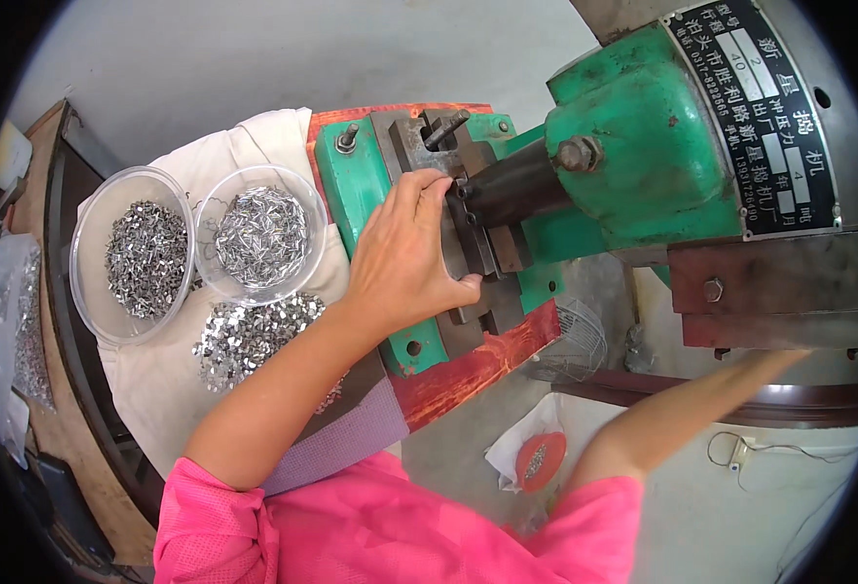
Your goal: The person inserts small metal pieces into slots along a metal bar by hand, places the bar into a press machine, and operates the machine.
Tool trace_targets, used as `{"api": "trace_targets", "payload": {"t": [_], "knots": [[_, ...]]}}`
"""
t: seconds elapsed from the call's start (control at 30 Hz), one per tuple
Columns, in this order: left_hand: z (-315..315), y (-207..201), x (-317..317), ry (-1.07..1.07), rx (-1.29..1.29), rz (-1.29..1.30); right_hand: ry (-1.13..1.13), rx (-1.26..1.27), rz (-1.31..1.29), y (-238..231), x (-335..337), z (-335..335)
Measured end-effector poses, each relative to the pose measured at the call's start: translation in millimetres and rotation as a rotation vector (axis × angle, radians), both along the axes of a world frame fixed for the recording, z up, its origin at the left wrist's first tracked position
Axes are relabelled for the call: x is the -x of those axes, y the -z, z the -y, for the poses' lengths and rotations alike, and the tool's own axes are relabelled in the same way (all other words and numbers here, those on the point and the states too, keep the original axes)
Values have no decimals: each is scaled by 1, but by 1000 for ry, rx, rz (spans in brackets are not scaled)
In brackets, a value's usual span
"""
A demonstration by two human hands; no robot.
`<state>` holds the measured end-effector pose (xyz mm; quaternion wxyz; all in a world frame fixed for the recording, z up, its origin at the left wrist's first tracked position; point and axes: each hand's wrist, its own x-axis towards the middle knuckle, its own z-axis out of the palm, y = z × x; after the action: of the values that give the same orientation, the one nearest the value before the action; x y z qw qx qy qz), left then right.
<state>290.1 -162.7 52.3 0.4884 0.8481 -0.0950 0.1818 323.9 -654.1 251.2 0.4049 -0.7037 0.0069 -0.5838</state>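
Note:
My left hand (404, 248) reaches onto the dark steel die (473, 234) of a green bench press (633, 146). Its thumb and fingers are spread wide apart at the die's near side, beside the black press ram (518, 187). No part shows between the fingertips; anything under the palm is hidden. My right forearm (692, 414) stretches toward the right edge and passes behind the press's steel block (769, 292), which hides that hand. Left of my left arm lies a heap of small shiny metal pieces (254, 336) on a pale cloth.
Two clear round tubs stand on the cloth (151, 389): one with small metal pieces (146, 258), the other with thin metal pins (261, 238). A red wooden board (477, 360) lies under the press. On the floor are a red dish (542, 460) and a wire basket (575, 341).

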Motion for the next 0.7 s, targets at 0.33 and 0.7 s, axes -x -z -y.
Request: {"api": "trace_targets", "payload": {"t": [0.33, 0.7], "knots": [[-8, 13, 6, 20, 29, 37, 25, 115, -32, 23, 35, -125], [-4, 7, 1, 15, 68, 20, 30, 143, -101, -215, -2, 263]]}}
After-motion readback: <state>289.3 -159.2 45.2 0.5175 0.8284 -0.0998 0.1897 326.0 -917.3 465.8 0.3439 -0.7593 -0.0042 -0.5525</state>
